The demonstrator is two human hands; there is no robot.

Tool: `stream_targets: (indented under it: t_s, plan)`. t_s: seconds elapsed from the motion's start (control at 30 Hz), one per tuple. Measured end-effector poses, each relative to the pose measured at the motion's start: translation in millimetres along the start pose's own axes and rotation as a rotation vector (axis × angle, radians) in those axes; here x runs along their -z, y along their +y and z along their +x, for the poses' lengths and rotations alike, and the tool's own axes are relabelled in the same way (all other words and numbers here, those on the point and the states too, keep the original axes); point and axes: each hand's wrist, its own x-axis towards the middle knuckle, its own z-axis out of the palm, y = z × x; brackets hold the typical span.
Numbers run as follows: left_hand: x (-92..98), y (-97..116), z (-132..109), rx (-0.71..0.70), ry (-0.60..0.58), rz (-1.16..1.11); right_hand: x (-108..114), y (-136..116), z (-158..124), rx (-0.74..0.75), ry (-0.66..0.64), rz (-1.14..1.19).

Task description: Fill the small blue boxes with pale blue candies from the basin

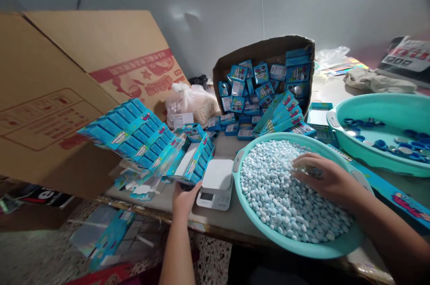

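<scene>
My left hand (184,202) grips the near end of a blue display box (193,159) with small blue packets lined up in it, the thumb at its lower edge. Right beside it is a small white digital scale (217,182) with a bare plate. My right hand (319,177) is down in a turquoise basin (265,231) full of pale blue and white candies (275,182). Its fingers are curled; something small shows between them, too hidden to name.
Several filled blue display boxes (129,130) are stacked at left, by a large cardboard carton (134,43). An open cardboard box (218,70) behind holds small blue boxes (238,72). Another turquoise basin (379,155) at right contains blue caps or cups (381,144).
</scene>
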Motion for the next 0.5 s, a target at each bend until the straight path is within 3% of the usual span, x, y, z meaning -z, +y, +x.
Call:
stream_targets:
  t_s: [0.27,0.5]
  plan:
    - [19.1,-13.4,-14.1,0.076,0.005,0.036,0.2,-0.7,0.4,-0.017,-0.010,-0.022]
    - [13.7,-21.8,-18.5,0.174,0.052,-0.010,0.4,0.5,-4.7,-0.001,0.045,-0.027]
